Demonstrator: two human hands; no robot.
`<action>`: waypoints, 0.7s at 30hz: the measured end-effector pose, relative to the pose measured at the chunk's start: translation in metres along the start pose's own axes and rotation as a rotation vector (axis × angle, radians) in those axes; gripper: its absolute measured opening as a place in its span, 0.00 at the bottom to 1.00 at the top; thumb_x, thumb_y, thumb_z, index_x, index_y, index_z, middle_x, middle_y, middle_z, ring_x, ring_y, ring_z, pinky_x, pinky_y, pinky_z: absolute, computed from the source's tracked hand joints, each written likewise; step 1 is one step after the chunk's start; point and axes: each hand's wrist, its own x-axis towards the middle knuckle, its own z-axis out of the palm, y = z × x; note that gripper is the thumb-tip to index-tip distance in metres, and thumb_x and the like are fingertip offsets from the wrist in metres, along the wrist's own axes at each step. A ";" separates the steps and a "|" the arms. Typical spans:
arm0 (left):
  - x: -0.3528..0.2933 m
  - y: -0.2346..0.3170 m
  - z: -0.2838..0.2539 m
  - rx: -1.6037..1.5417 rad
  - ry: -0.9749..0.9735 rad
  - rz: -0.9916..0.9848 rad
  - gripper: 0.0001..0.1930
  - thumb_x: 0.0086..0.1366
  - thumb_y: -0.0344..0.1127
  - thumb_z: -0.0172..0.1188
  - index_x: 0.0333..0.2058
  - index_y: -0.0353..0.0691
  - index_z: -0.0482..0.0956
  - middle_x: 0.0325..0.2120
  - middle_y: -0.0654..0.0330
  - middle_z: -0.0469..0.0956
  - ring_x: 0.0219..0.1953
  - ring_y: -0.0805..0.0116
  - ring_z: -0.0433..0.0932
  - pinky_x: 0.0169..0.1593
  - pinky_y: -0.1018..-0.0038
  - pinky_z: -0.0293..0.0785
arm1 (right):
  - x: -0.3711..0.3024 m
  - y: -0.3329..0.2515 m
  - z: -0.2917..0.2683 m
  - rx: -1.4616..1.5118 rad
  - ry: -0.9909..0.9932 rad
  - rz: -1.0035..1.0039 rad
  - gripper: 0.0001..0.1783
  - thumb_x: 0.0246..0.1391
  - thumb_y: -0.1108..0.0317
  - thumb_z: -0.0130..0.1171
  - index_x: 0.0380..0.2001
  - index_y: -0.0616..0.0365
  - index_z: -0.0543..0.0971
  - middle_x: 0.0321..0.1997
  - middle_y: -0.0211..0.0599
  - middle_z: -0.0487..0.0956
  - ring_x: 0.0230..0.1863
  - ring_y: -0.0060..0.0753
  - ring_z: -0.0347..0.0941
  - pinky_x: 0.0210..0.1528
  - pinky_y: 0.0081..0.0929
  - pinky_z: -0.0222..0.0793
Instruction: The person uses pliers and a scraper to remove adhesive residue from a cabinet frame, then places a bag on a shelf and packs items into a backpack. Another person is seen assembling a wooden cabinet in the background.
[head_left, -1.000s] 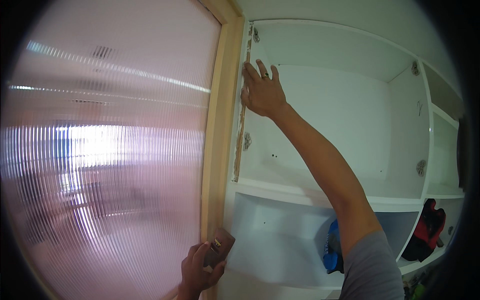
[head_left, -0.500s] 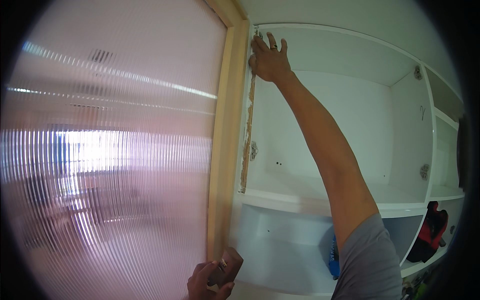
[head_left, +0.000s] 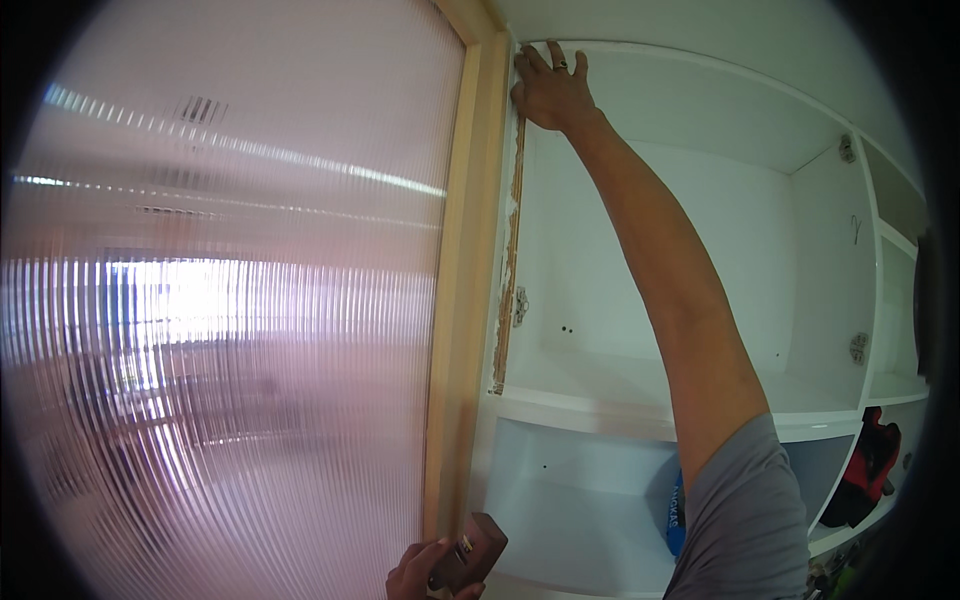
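My right hand reaches up to the top left corner of a white cabinet. Its fingers are spread, with a ring on one, and the thumb side rests against the cabinet's front left edge. Below it, that edge shows a rough brown strip with ragged white remnants. At the bottom of the view my left hand is closed around a brown block-shaped object with a small light marking. Whether anything lies under my right fingertips is hidden.
Left of the cabinet stands a light wooden frame with a ribbed translucent panel. Metal hinges sit on the cabinet's sides. A blue package stands in the lower compartment, and a red and black item at the right.
My view has shifted, so the cabinet sits slightly further right. My right hand is slightly higher along the edge, at the corner. My left hand still holds the brown object, lower in view.
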 end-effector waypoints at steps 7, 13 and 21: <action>-0.003 0.004 -0.008 0.045 -0.006 -0.074 0.33 0.66 0.48 0.73 0.60 0.29 0.73 0.43 0.45 0.82 0.40 0.52 0.83 0.41 0.62 0.80 | -0.005 0.004 -0.006 0.094 0.063 -0.080 0.26 0.63 0.56 0.52 0.62 0.50 0.79 0.70 0.36 0.75 0.76 0.50 0.64 0.76 0.72 0.47; -0.001 0.010 -0.003 -0.117 -0.001 -0.031 0.33 0.66 0.47 0.72 0.60 0.29 0.73 0.44 0.46 0.82 0.40 0.54 0.82 0.41 0.63 0.79 | 0.012 0.041 0.005 0.471 0.282 0.236 0.18 0.61 0.65 0.58 0.53 0.47 0.86 0.58 0.34 0.83 0.65 0.49 0.74 0.66 0.58 0.65; -0.002 0.003 -0.003 -0.086 -0.004 -0.051 0.32 0.68 0.47 0.71 0.61 0.31 0.73 0.41 0.50 0.81 0.38 0.61 0.80 0.38 0.65 0.78 | 0.023 0.031 0.009 0.141 0.294 0.071 0.17 0.63 0.69 0.57 0.50 0.39 0.88 0.52 0.35 0.82 0.61 0.50 0.76 0.62 0.57 0.69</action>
